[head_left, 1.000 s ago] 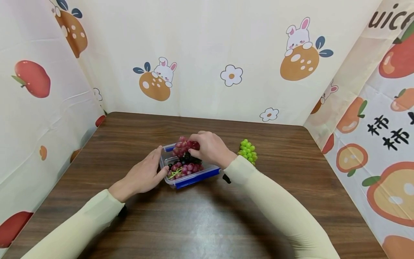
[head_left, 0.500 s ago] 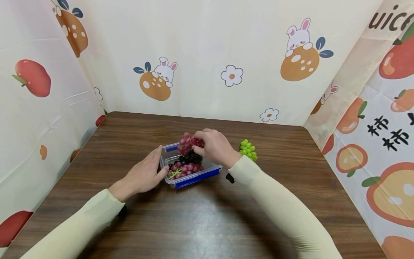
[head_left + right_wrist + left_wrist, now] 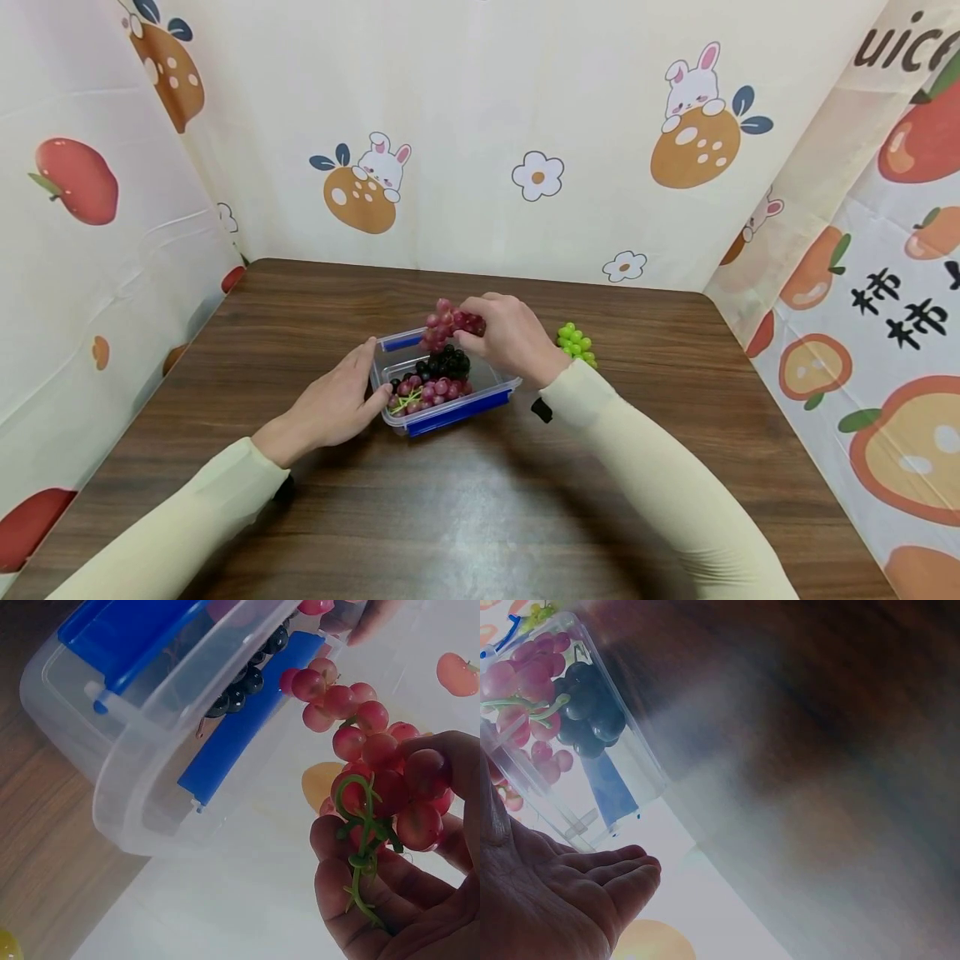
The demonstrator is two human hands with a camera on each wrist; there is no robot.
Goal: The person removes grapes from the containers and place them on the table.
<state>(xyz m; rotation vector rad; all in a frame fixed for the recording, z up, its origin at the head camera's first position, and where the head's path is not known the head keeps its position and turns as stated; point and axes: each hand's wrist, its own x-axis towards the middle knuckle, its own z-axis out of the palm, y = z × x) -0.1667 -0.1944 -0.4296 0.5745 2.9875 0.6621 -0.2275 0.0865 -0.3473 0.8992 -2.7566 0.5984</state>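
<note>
One right hand [image 3: 512,340] grasps red grapes [image 3: 442,323] at the box's [image 3: 459,415] twelve o'clock; straight-fingered left hand [image 3: 336,407] touches nine. Sleeve [image 3: 637,458] part-hides green grapes [image 3: 574,340].

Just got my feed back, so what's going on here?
A person's right hand holds up a bunch of red grapes near the far rim of an open, clear box; the left hand rests against its left end. Black grapes and a second red bunch lie inside. A green bunch lies on the table to the right, outside the box.
</note>
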